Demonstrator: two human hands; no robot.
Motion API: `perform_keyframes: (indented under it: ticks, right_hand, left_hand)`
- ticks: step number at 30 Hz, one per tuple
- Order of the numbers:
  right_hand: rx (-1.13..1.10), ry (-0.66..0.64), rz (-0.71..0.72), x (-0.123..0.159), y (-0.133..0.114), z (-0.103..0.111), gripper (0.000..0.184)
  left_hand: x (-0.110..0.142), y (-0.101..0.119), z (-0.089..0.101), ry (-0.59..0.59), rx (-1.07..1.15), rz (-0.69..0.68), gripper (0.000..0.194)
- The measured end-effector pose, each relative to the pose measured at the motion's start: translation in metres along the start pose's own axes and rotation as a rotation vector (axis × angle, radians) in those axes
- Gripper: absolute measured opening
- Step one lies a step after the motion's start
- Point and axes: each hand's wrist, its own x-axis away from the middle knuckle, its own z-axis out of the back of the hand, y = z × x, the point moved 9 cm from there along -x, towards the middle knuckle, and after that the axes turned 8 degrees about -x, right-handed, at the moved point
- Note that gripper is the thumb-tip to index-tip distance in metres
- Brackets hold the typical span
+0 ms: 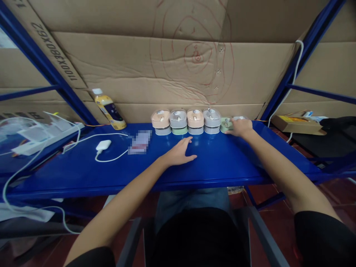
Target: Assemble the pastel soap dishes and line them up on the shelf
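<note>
A row of small rounded boxes with clear lids stands along the back of the blue table, several of them stacked two high. From the left come a peach-topped stack (160,120), a grey-over-green stack (178,120), another peach-topped stack (195,120) and an all-grey stack (212,120). At the row's right end is a single-height green box (226,125), with my right hand (241,127) closed at its right side, thumb in front. Another pale lidded box (241,117) is mostly hidden behind that hand. My left hand (180,152) hovers before the stacks, fingers apart, holding nothing.
A blue metal table (217,167) spans the front, backed by cardboard (116,66). To the left are a yellow drink bottle (109,109), a white charger case (104,145) with a cable, and a blurred-out flat item (140,142). An open carton (297,124) lies right.
</note>
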Motion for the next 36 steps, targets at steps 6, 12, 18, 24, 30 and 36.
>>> perform_keyframes:
  ticks: [6,12,18,24,30,36]
  right_hand:
    - [-0.095,0.171,0.024,0.011,-0.009,0.022,0.072]
    - [-0.236,0.324,0.329,0.02,-0.077,0.047,0.09]
    - [-0.316,0.213,0.095,-0.004,-0.096,0.034,0.088]
    - [-0.558,0.319,0.095,0.0,-0.075,0.035,0.083]
    - [-0.988,0.502,0.198,0.023,-0.034,0.062,0.073]
    - [-1.218,-0.014,0.716,0.062,-0.092,0.048,0.058]
  left_hand:
    - [0.0,0.002,0.0,-0.007,-0.014,-0.008,0.097]
    - [-0.001,0.001,0.001,0.022,0.003,-0.032,0.094]
    - [-0.001,0.0,0.001,0.011,0.007,-0.016,0.093]
    - [0.0,0.001,0.003,0.017,0.016,-0.02,0.092]
    - [-0.004,-0.008,0.012,0.147,0.17,-0.004,0.089]
    - [-0.011,-0.022,0.026,0.222,0.645,0.01,0.088]
